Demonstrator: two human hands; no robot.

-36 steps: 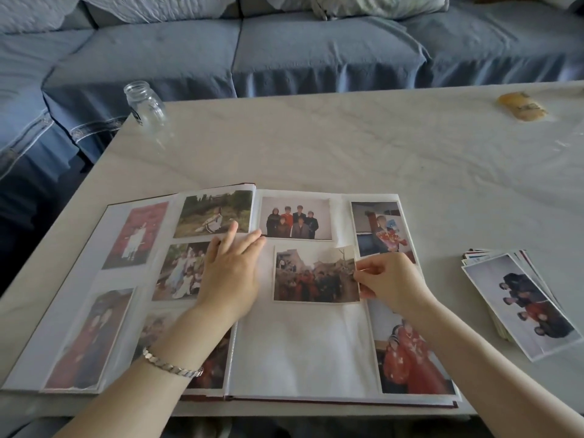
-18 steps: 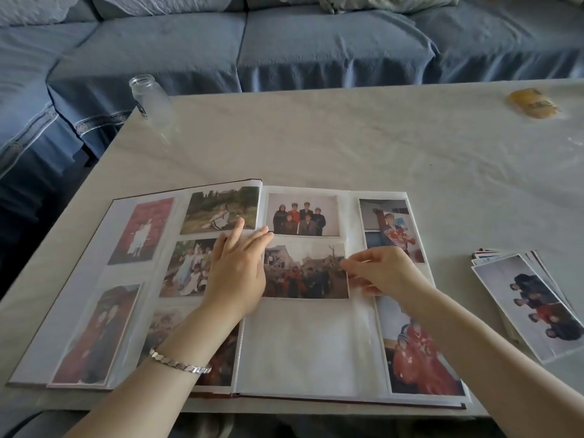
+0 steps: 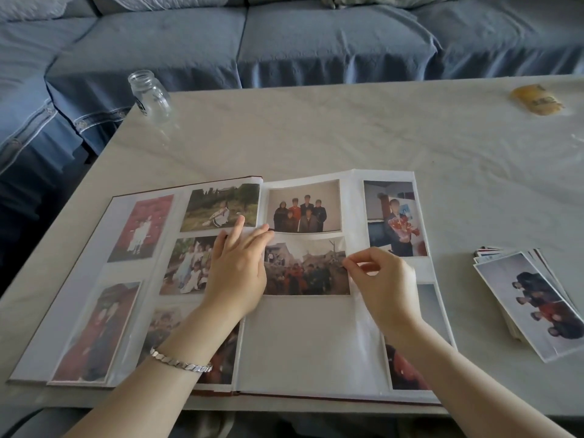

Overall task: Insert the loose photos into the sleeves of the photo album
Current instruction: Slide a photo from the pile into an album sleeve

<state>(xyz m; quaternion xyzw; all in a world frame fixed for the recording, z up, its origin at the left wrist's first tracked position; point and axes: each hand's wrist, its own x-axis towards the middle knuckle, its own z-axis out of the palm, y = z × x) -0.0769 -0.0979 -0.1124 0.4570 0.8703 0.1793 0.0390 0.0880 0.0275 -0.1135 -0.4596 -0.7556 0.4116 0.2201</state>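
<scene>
Glossy crowd photograph (image 3: pixel 306 268): apparently seated in the middle sleeve of the open white-paged photo album (image 3: pixel 82 295), its right edge pinched by the right hand (image 3: pixel 385 286). Left hand (image 3: pixel 240 270) lies flat, pressing the page opposite the pinch. Empty sleeve (image 3: pixel 303 346) below it; stack of loose white-bordered photos (image 3: pixel 531 298) outboard, still to insert.

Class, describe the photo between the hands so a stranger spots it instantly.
Find the open album on the table. On its right page, the photo lies between the left hand and right hand. It alone there shows an outdoor crowd.
</scene>
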